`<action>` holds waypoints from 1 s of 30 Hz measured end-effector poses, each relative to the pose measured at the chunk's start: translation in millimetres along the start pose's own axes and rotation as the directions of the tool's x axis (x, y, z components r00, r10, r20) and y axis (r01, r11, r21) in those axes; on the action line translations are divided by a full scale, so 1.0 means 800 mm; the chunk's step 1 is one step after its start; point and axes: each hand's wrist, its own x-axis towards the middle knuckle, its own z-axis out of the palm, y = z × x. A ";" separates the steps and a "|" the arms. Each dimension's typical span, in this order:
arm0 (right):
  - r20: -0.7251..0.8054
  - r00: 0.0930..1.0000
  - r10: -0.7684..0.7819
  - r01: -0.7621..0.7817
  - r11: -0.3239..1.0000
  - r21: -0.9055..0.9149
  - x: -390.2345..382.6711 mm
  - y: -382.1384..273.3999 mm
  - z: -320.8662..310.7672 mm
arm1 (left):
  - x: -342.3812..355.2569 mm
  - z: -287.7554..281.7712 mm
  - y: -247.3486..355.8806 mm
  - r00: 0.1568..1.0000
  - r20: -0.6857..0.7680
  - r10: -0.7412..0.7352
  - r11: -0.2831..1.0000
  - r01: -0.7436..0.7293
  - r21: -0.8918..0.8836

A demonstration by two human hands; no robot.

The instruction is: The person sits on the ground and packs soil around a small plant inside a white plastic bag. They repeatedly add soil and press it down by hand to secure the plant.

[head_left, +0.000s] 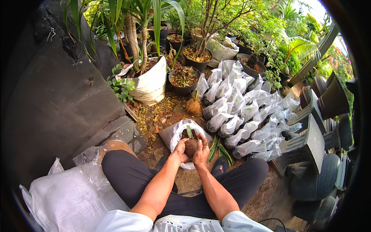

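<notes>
My left hand (179, 151) and my right hand (201, 150) cup a ball of dark, moist soil (191, 147) between them. Soil coats the fingers of both. A short green leaf cutting (189, 132) shows just beyond the ball; whether it stands in the ball or behind it is hard to make out. The hands are over the mouth of an open whitish plastic bag (167, 133) on the ground between my knees, with brown soil inside. Long green leaves with pale edges (225, 154) lie to the right of the bag.
Rows of clear plastic bags with dark bottoms (243, 112) stand at the right. Farther off sits a brown fibrous ball (193, 106) with a green leaf piece. Potted plants (184, 79) line the back. Stacked dark planters (309, 145) edge the right, a white sack (73, 197) the left.
</notes>
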 end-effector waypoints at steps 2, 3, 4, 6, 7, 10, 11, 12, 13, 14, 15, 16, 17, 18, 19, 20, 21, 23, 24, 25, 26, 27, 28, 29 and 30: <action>0.015 0.999 0.041 -0.040 0.998 -0.052 0.001 0.000 -0.005 | 0.011 0.008 -0.004 0.985 -0.152 0.083 0.996 -0.076 0.052; 0.020 0.995 0.095 -0.094 0.995 -0.031 0.002 0.000 -0.006 | 0.014 0.011 -0.008 0.980 -0.153 0.129 0.991 -0.120 0.064; 0.003 0.992 0.122 -0.122 0.992 -0.003 0.004 0.000 -0.006 | 0.016 0.015 -0.009 0.960 -0.225 0.167 0.985 -0.154 0.076; -0.012 0.982 0.186 -0.186 0.982 -0.018 0.006 -0.002 -0.007 | 0.011 0.020 -0.008 0.956 -0.237 0.171 0.985 -0.158 0.072; -0.013 0.971 0.238 -0.238 0.969 -0.066 0.007 -0.003 -0.007 | 0.003 0.019 -0.006 0.974 -0.181 0.135 0.990 -0.128 0.050; 0.030 0.991 0.127 -0.123 0.987 -0.103 0.002 -0.008 -0.002 | -0.010 0.022 -0.003 0.972 -0.192 0.134 0.990 -0.123 0.067; 0.053 0.994 0.091 -0.085 0.990 -0.113 0.001 -0.010 0.000 | -0.011 0.022 -0.004 0.959 -0.229 0.170 0.984 -0.151 0.098; 0.077 0.996 0.041 -0.032 0.993 -0.111 0.000 -0.011 0.002 | -0.010 0.022 -0.005 0.946 -0.274 0.176 0.982 -0.148 0.120; 0.109 0.994 0.002 0.011 0.993 -0.117 -0.001 -0.012 0.004 | -0.009 0.020 -0.009 0.958 -0.220 0.186 0.982 -0.185 0.025; 0.126 0.984 -0.124 0.154 0.949 -0.276 -0.002 -0.012 0.005 | -0.005 0.018 -0.009 0.955 -0.201 0.218 0.976 -0.210 0.059; 0.112 0.972 -0.206 0.232 0.911 -0.341 -0.004 -0.012 0.007 | -0.002 0.015 -0.009 0.959 -0.168 0.229 0.973 -0.220 0.072; 0.095 0.949 -0.299 0.312 0.868 -0.387 -0.006 -0.012 0.008 | 0.001 0.012 -0.009 0.951 -0.207 0.228 0.972 -0.213 0.094; 0.111 0.948 -0.297 0.317 0.864 -0.392 -0.008 -0.011 0.007 | 0.002 0.008 -0.014 0.966 -0.143 0.214 0.977 -0.207 0.058; 0.129 0.946 -0.298 0.325 0.858 -0.398 -0.009 -0.009 0.006 | 0.003 0.005 -0.015 0.963 -0.145 0.226 0.974 -0.219 0.059; 0.135 0.944 -0.302 0.331 0.852 -0.406 -0.008 -0.006 0.004 | 0.004 0.002 -0.017 0.959 -0.161 0.232 0.972 -0.225 0.062; 0.144 0.953 -0.266 0.302 0.868 -0.394 -0.009 -0.003 0.002 | 0.004 0.001 -0.019 0.947 -0.237 0.218 0.976 -0.205 0.080; 0.144 0.961 -0.235 0.273 0.881 -0.385 -0.008 0.002 0.000 | 0.006 0.002 -0.022 0.940 -0.241 0.242 0.969 -0.223 0.102; 0.133 0.991 0.025 0.010 0.967 -0.255 -0.002 0.013 -0.003 | 0.006 0.006 -0.026 0.897 -0.355 0.262 0.963 -0.217 0.160; 0.178 0.911 0.373 -0.385 0.922 0.039 0.004 0.019 -0.005 | 0.005 0.008 -0.028 0.884 -0.410 0.226 0.969 -0.160 0.189; 0.166 0.899 0.405 -0.433 0.878 0.203 0.012 0.024 -0.008 | 0.007 0.011 -0.026 0.890 -0.388 0.238 0.965 -0.173 0.196; 0.136 0.844 0.519 -0.534 0.786 0.312 0.017 0.029 -0.012 | 0.006 0.013 -0.027 0.898 -0.376 0.230 0.969 -0.175 0.174; 0.194 0.772 0.605 -0.614 0.633 0.471 0.022 0.034 -0.015 | 0.006 0.015 -0.020 0.884 -0.380 0.273 0.923 -0.130 0.362; 0.264 0.768 0.583 -0.612 0.548 0.570 0.024 0.037 -0.014 | 0.006 0.016 -0.019 0.857 -0.407 0.315 0.908 -0.147 0.392; 0.270 0.785 0.558 -0.609 0.613 0.504 0.025 0.041 -0.011 | 0.005 0.015 -0.014 0.886 -0.350 0.303 0.933 -0.201 0.299; 0.286 0.793 0.538 -0.608 0.660 0.442 0.024 0.043 -0.008 | 0.006 0.016 -0.015 0.907 -0.306 0.289 0.951 -0.234 0.204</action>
